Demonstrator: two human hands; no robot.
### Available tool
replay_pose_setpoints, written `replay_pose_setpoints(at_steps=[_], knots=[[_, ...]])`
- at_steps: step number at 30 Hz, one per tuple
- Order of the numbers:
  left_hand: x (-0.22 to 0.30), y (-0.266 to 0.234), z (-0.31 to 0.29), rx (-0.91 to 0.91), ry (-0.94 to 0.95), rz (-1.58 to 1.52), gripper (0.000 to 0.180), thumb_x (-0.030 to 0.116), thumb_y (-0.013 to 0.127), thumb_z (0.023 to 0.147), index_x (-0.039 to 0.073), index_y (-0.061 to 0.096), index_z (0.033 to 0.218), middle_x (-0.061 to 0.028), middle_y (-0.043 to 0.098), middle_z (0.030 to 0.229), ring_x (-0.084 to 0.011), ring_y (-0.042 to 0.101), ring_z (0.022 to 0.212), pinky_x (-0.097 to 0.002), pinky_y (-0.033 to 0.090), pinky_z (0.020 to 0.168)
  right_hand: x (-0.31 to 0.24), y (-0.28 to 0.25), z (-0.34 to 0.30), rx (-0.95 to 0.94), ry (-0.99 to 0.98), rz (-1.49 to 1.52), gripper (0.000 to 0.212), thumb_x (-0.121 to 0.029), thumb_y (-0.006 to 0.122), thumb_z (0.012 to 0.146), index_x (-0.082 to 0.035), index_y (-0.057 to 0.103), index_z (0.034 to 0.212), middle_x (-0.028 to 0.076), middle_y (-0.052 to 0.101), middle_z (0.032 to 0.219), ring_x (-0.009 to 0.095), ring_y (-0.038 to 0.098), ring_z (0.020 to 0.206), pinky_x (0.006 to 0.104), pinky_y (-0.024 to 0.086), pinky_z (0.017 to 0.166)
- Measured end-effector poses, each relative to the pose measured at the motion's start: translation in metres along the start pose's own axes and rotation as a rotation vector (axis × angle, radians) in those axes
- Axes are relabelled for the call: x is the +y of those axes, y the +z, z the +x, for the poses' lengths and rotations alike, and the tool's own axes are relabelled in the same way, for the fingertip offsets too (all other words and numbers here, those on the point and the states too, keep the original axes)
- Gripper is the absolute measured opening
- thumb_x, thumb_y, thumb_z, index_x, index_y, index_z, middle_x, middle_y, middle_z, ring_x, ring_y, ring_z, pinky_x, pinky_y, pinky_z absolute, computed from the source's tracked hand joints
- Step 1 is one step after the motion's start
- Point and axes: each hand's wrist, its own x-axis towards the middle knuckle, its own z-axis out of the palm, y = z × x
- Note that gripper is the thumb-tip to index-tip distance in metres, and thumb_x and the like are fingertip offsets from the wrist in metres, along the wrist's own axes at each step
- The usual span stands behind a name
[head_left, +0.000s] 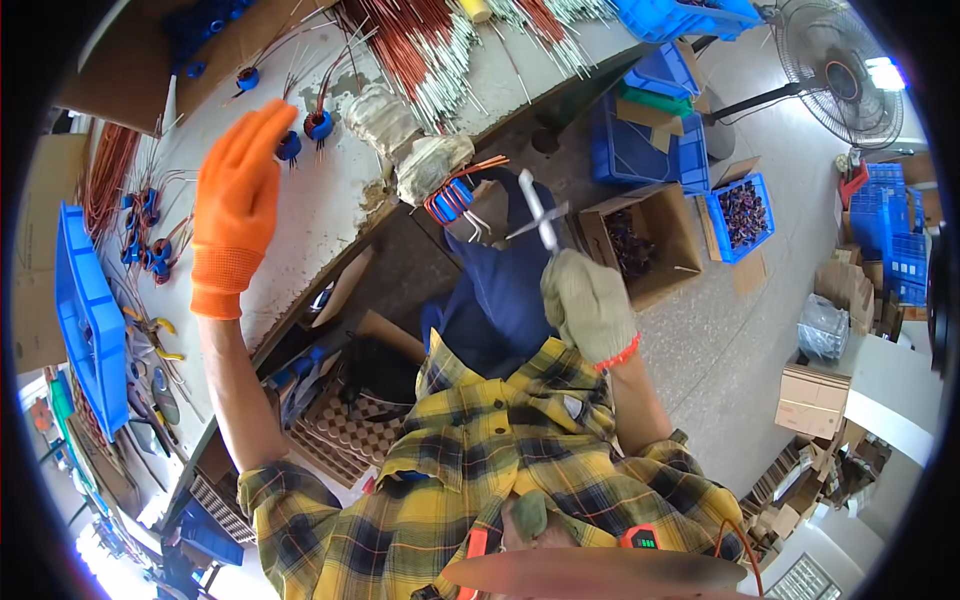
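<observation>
My left hand (238,195), in an orange knitted glove, is over the workbench with fingers stretched out together; it holds nothing. Close to its fingertips are blue ring-shaped wire coils (318,125) with upright leads. My right hand (590,310), in a pale grey glove, is closed around a white stick-like tool (540,212) with a thin grey metal piece crossing it; its exact kind is unclear. Between my hands, a larger blue coil (452,202) with copper-red and silvery leads sits against a lumpy, pale wrapped holder (432,165) at the bench edge. Neither hand touches that coil.
Bundles of red wires with silvery ends (420,50) cover the far bench. A blue tray (92,315) and yellow-handled pliers (165,326) lie left. On the right floor stand a cardboard box (660,285), a blue crate of coils (742,215) and a standing fan (840,80).
</observation>
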Motion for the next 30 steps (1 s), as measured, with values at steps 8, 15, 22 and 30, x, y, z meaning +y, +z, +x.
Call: replay_pose_setpoints(at_steps=[8, 15, 22, 30], knots=[[0.020, -0.001, -0.040, 0.005, -0.089, 0.039, 0.045, 0.006, 0.080, 0.095, 0.011, 0.075, 0.140, -0.0111, 0.078, 0.134, -0.0370, 0.070, 0.118, -0.0488, 0.052, 0.112, -0.037, 0.024, 0.021, 0.130, -0.529, -0.332, 0.027, -0.014, 0.090, 0.094, 0.001, 0.073, 0.108, 0.002, 0.067, 0.074, 0.008, 0.062, 0.063, 0.0254, 0.052, 0.059], [0.031, 0.003, -0.044, 0.039, -0.198, 0.050, 0.043, 0.006, 0.076, 0.098, 0.006, 0.073, 0.141, -0.0155, 0.076, 0.140, -0.0405, 0.070, 0.122, -0.0505, 0.052, 0.111, -0.071, 0.050, 0.050, 0.120, -0.801, -0.408, 0.019, -0.021, 0.091, 0.094, -0.011, 0.075, 0.096, 0.009, 0.070, 0.075, 0.029, 0.071, 0.062, 0.0378, 0.056, 0.058], [0.028, 0.004, -0.051, 0.080, -0.195, 0.064, 0.040, 0.005, 0.076, 0.097, 0.003, 0.073, 0.137, -0.0150, 0.078, 0.134, -0.0381, 0.071, 0.111, -0.0493, 0.053, 0.102, -0.139, -0.036, 0.149, 0.786, -0.656, -0.413, 0.020, -0.024, 0.079, 0.097, -0.006, 0.074, 0.093, 0.005, 0.066, 0.067, 0.022, 0.069, 0.065, 0.0363, 0.056, 0.064], [0.044, -0.002, -0.057, 0.069, -0.156, 0.073, 0.045, 0.006, 0.079, 0.096, 0.003, 0.072, 0.141, -0.0142, 0.078, 0.130, -0.0371, 0.070, 0.112, -0.0504, 0.052, 0.104, -0.129, -0.016, 0.089, 0.515, -0.639, -0.103, 0.027, -0.031, 0.076, 0.102, -0.006, 0.071, 0.093, 0.010, 0.070, 0.074, 0.022, 0.068, 0.064, 0.0396, 0.053, 0.058]])
